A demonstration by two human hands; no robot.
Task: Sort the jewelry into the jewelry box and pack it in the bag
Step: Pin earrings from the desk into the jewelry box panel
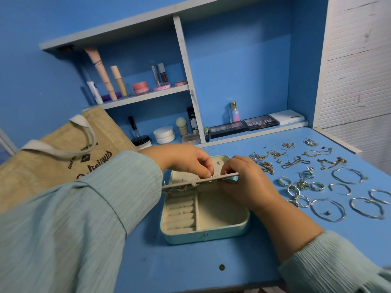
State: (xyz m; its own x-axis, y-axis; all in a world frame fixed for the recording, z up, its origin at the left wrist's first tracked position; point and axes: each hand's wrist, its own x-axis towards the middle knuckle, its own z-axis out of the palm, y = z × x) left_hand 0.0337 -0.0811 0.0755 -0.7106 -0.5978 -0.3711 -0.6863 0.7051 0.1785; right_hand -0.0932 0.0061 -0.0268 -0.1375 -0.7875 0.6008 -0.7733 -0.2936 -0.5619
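Observation:
A pale teal jewelry box (pixel 211 235) lies open on the blue desk, cream lined, with ring rolls at its left and a bare compartment at its right. Across its middle stands a thin grey earring panel (pixel 190 182) with small earrings hanging from it. My left hand (pixel 186 159) pinches a small earring at the panel's top edge. My right hand (pixel 245 182) grips the panel's right end. Loose jewelry lies to the right: chains (pixel 262 159), rings (pixel 300 185) and hoop earrings (pixel 328 209). A jute bag (pixel 63 157) stands at the left.
Shelves behind the desk carry cosmetics: tubes (pixel 101 75), a pink jar (pixel 140 88), a perfume bottle (pixel 234 112) and palettes (pixel 260 122). A white slatted panel (pixel 355 60) closes the right side. The desk's front edge is just below the box.

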